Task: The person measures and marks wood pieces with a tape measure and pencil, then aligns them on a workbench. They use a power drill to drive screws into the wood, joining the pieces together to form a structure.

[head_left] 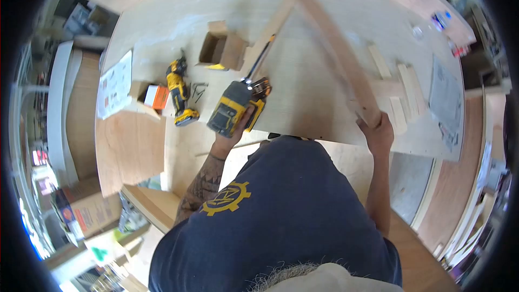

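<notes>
My left hand (pixel 233 134) is wrapped round a yellow and black power drill (pixel 231 109) with a long bit that points up and away over the table. My right hand (pixel 377 130) grips the near end of a long wooden board (pixel 340 54), which is blurred along part of its length. The board's far end is close to the far end of a second wooden strip (pixel 277 21), and the two form a peak. The drill's bit lies over or along this strip; whether they touch I cannot tell.
On the table (pixel 205 11) are an open cardboard box (pixel 219 48), a second yellow drill (pixel 177 89), loose screws (pixel 199 91), an orange and white box (pixel 157 97) and a paper sheet (pixel 116 86). Several short wood strips (pixel 411 89) and a plastic-covered sheet (pixel 446 97) lie right.
</notes>
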Motion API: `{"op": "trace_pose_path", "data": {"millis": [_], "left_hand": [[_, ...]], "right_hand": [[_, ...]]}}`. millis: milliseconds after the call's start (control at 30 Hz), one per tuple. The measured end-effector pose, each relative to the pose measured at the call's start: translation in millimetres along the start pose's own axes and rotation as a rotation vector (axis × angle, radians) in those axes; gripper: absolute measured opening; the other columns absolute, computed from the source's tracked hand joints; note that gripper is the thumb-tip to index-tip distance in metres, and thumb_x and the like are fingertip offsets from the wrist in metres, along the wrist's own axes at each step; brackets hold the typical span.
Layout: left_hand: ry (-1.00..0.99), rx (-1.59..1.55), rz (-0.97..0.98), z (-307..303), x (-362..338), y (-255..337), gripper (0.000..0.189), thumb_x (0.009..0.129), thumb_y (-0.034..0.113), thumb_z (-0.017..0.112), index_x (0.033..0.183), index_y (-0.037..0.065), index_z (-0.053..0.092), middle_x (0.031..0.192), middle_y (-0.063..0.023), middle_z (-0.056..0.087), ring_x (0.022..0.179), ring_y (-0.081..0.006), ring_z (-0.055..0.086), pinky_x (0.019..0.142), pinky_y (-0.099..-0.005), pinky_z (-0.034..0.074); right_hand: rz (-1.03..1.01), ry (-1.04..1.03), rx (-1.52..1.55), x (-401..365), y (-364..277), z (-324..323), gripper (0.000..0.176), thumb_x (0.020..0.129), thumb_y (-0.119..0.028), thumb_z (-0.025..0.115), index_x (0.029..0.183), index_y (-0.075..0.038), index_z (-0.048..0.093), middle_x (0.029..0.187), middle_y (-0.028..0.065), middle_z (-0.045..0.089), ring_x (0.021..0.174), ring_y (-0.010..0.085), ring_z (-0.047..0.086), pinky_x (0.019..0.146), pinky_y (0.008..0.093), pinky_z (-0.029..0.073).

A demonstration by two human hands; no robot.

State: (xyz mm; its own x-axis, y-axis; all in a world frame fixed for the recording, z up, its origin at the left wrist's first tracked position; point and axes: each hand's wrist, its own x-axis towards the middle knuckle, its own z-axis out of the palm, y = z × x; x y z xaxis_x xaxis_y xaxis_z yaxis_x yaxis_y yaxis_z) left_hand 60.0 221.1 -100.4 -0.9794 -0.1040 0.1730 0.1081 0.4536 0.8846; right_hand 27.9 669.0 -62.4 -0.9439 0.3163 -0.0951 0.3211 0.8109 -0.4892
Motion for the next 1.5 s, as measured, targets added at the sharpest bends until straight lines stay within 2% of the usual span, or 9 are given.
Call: {"op": "trace_pose_path", "data": {"millis": [100, 233, 567, 700, 833, 867, 1100, 1167, 1500], "left_hand": [[-0.048, -0.064, -0.016, -5.9, 8.2, -12.3, 0.031, 0.096, 0.016, 0.082, 0.124, 0.005, 0.074, 0.115, -0.0107, 0.078, 0.101, -0.0241, 0.076, 0.091, -0.0376, 0.060], [-0.046, 0.053, 0.349, -15.8, 27.9, 4.5, 0.037, 0.097, 0.022, 0.081, 0.129, 0.006, 0.071, 0.120, -0.0103, 0.077, 0.109, -0.0259, 0.075, 0.097, -0.0370, 0.058], [-0.359, 0.005, 0.144, -128.3, 17.2, 21.9, 0.073, 0.079, 0.009, 0.090, 0.145, 0.004, 0.059, 0.146, -0.0165, 0.059, 0.134, -0.0350, 0.059, 0.118, -0.0430, 0.044], [0.142, -0.066, -0.105, -225.9, 24.8, -53.8, 0.045, 0.091, 0.004, 0.073, 0.135, 0.001, 0.063, 0.114, -0.0054, 0.070, 0.102, -0.0153, 0.067, 0.094, -0.0327, 0.056], [0.287, 0.443, -0.193, -356.8, 72.1, -225.8, 0.036, 0.105, 0.024, 0.065, 0.130, -0.001, 0.070, 0.120, -0.0155, 0.077, 0.109, -0.0243, 0.072, 0.097, -0.0385, 0.055], [0.319, 0.502, -0.211, -353.1, 79.9, -204.6, 0.037, 0.104, 0.028, 0.066, 0.127, -0.001, 0.072, 0.118, -0.0177, 0.077, 0.109, -0.0266, 0.073, 0.096, -0.0410, 0.056], [-0.065, 0.985, -0.140, -384.2, 138.4, -261.9, 0.029, 0.092, 0.020, 0.066, 0.111, 0.001, 0.077, 0.101, -0.0271, 0.076, 0.100, -0.0420, 0.075, 0.086, -0.0466, 0.057], [-0.296, 0.910, -0.384, -387.8, 152.5, -261.1, 0.026, 0.086, 0.017, 0.069, 0.105, 0.001, 0.077, 0.099, -0.0257, 0.076, 0.099, -0.0436, 0.074, 0.085, -0.0496, 0.057], [-0.174, 1.145, -0.056, -381.0, 158.6, -278.8, 0.020, 0.089, 0.013, 0.061, 0.096, 0.002, 0.077, 0.100, -0.0267, 0.075, 0.100, -0.0478, 0.071, 0.088, -0.0558, 0.056]], "right_hand": [[0.096, 0.092, 0.166, -15.5, -11.5, 18.5, 0.068, 0.080, -0.042, 0.090, 0.126, 0.002, 0.065, 0.116, 0.0213, 0.073, 0.105, 0.0368, 0.071, 0.093, 0.0458, 0.055], [0.074, 0.117, 0.336, -6.6, -35.6, 58.2, 0.070, 0.081, -0.041, 0.088, 0.127, 0.006, 0.064, 0.116, 0.0236, 0.072, 0.106, 0.0351, 0.070, 0.095, 0.0446, 0.054], [-0.010, 0.040, 0.164, 34.7, -106.9, 123.1, 0.080, 0.080, -0.032, 0.082, 0.143, 0.004, 0.050, 0.126, 0.0270, 0.069, 0.118, 0.0385, 0.068, 0.102, 0.0460, 0.052], [-0.077, -0.071, 0.337, 47.1, -83.6, 134.6, 0.079, 0.079, -0.029, 0.083, 0.143, 0.004, 0.049, 0.128, 0.0254, 0.068, 0.117, 0.0351, 0.068, 0.102, 0.0449, 0.053], [-0.019, -0.360, 0.413, 48.0, -78.6, 113.1, 0.083, 0.084, -0.030, 0.085, 0.147, 0.008, 0.046, 0.110, 0.0183, 0.075, 0.098, 0.0256, 0.073, 0.089, 0.0373, 0.059], [-0.012, -0.269, 0.533, 34.0, -90.8, 102.6, 0.086, 0.084, -0.029, 0.089, 0.147, 0.009, 0.045, 0.114, 0.0197, 0.073, 0.102, 0.0246, 0.074, 0.089, 0.0360, 0.060], [0.093, -0.266, 0.804, 26.5, -83.8, 92.2, 0.099, 0.076, -0.025, 0.099, 0.149, 0.008, 0.042, 0.123, 0.0193, 0.071, 0.105, 0.0237, 0.073, 0.090, 0.0353, 0.062], [0.004, -0.186, 0.596, 25.1, -80.9, 93.6, 0.100, 0.071, -0.034, 0.100, 0.144, 0.010, 0.047, 0.128, 0.0233, 0.069, 0.110, 0.0282, 0.073, 0.094, 0.0384, 0.061], [0.056, -0.131, 0.477, 14.9, -78.5, 101.6, 0.100, 0.066, -0.040, 0.102, 0.137, 0.008, 0.053, 0.122, 0.0233, 0.072, 0.110, 0.0292, 0.073, 0.094, 0.0401, 0.060]]}}
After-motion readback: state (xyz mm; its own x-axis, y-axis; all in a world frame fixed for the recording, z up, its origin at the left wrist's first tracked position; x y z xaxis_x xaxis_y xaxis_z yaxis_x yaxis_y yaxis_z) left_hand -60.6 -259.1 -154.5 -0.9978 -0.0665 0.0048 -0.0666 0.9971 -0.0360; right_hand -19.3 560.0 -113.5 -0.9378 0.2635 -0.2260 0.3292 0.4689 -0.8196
